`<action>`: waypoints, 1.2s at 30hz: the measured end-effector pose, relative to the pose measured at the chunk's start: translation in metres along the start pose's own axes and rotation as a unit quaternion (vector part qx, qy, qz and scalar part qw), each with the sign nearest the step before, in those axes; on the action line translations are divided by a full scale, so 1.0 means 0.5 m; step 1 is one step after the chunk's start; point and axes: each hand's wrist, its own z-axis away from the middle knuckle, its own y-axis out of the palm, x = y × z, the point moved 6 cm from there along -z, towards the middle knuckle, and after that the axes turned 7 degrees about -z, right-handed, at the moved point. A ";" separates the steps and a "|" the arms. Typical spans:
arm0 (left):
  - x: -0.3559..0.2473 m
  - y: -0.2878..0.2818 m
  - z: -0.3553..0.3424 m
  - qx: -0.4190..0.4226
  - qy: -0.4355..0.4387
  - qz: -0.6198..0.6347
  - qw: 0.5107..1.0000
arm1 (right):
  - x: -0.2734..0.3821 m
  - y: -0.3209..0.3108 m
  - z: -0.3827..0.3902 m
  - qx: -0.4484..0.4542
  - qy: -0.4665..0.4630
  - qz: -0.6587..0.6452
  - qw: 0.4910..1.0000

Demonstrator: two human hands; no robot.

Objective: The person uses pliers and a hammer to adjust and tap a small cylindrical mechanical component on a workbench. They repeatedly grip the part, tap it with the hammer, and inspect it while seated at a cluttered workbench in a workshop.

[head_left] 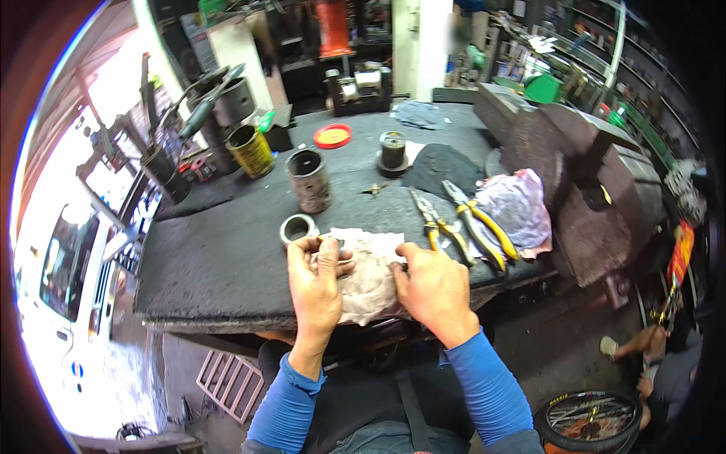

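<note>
My left hand (pixel 316 284) is closed in a pinch above the left side of a dirty whitish rag (pixel 367 284). A small dark bit shows by its fingertips, too small to name. Over the rag's right edge, my right hand (pixel 435 286) has its fingers curled in, and what they hold, if anything, is hidden. Just beyond my left hand lies a short metal ring (pixel 299 227). Behind that stands a worn metal cylinder (pixel 308 185). Two pairs of yellow-and-black pliers, one (pixel 432 227) left of the other (pixel 484 227), rest beyond my right hand.
A large bench vise (pixel 597 174) fills the right of the dark workbench (pixel 204 265). Farther back are a yellow can (pixel 251 151), a red lid (pixel 333 136), a dark spool-like part (pixel 392 151) and a blue cloth (pixel 420 115). A pinkish rag (pixel 525 212) lies by the pliers. Another person (pixel 665 371) is at lower right.
</note>
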 end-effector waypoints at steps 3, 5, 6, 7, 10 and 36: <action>0.001 -0.018 0.014 -0.011 0.019 -0.017 1.000 | 0.011 0.020 -0.019 0.023 -0.015 -0.004 1.000; 0.013 -0.016 0.018 -0.007 0.011 -0.070 0.997 | -0.019 0.056 -0.034 0.097 0.022 0.050 0.994; 0.016 -0.019 0.017 -0.005 0.010 -0.075 0.997 | -0.016 0.063 -0.037 0.095 0.014 0.052 0.994; 0.017 -0.022 0.016 -0.004 0.009 -0.080 0.997 | -0.008 0.069 -0.039 0.093 0.005 0.055 0.994; 0.005 -0.014 0.015 -0.002 0.015 -0.142 0.990 | -0.021 0.076 -0.031 0.098 -0.043 0.099 0.989; -0.088 0.104 0.065 0.104 0.263 -0.339 0.897 | -0.090 -0.065 0.153 0.000 0.165 -0.390 0.906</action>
